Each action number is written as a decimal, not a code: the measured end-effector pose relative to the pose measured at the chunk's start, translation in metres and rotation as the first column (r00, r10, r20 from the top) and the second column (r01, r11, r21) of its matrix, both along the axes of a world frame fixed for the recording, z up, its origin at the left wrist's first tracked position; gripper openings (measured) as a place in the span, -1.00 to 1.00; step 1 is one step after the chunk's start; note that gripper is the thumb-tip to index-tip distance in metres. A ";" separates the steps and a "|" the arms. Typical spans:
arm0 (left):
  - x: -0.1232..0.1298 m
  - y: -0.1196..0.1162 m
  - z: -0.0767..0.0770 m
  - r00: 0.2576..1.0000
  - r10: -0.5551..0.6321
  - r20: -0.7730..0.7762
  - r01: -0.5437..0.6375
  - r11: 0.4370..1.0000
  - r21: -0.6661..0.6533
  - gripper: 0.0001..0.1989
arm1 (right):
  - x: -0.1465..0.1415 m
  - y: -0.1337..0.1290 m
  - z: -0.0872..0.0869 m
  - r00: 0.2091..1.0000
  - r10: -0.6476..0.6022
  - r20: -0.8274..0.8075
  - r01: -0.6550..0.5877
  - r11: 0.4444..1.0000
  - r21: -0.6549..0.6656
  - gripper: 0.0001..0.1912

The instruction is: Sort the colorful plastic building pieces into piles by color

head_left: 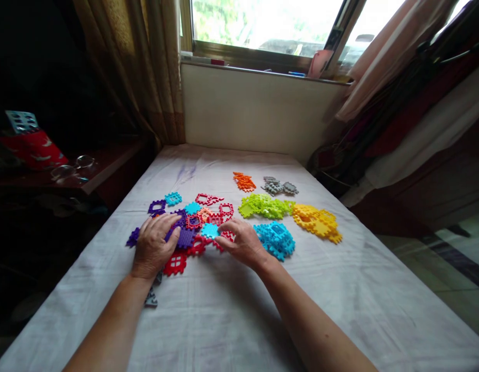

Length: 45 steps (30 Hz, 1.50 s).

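My right hand [241,240] has its thumb and fingertips at the edge of a light blue interlocking building tile [210,231], gripping it over a mixed pile. Over the purple building tiles [185,237] on the pile's left side lies my left hand [156,240], its thumb apart from the fingers. Under its palm the tiles are hidden. Red tiles [175,263], some with window frames, spread between and in front of my hands. Two more light blue tiles lie loose farther back, one of them near a purple frame tile [157,206].
Sorted heaps lie right and behind: blue tiles [276,240], yellow tiles [318,222], green tiles [265,205], orange tiles [244,182], grey tiles [278,186]. A grey piece [150,298] lies by my left forearm. Eyeglasses [74,168] rest on a side table at left.
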State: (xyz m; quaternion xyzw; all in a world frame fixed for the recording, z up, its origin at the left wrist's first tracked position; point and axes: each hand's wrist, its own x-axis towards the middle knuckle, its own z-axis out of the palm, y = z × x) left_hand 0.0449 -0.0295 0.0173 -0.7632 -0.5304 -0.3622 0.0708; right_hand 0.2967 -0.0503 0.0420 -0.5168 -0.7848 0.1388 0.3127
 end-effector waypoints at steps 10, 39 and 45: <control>0.005 -0.003 -0.008 0.994 -0.098 -0.054 0.087 0.980 -0.178 -0.68 | 0.134 -0.035 -0.018 0.733 -0.667 -0.134 0.669 0.742 -0.035 -0.71; -0.002 -0.003 -0.008 0.998 -0.054 -0.021 0.048 0.977 -0.208 -0.68 | -0.065 0.082 0.028 0.881 -0.087 0.465 0.204 0.957 -0.209 -0.64; -0.002 -0.002 -0.008 0.999 -0.042 -0.009 0.040 0.980 -0.196 -0.69 | -0.099 0.108 0.035 0.840 -0.019 0.542 0.220 0.926 -0.307 -0.56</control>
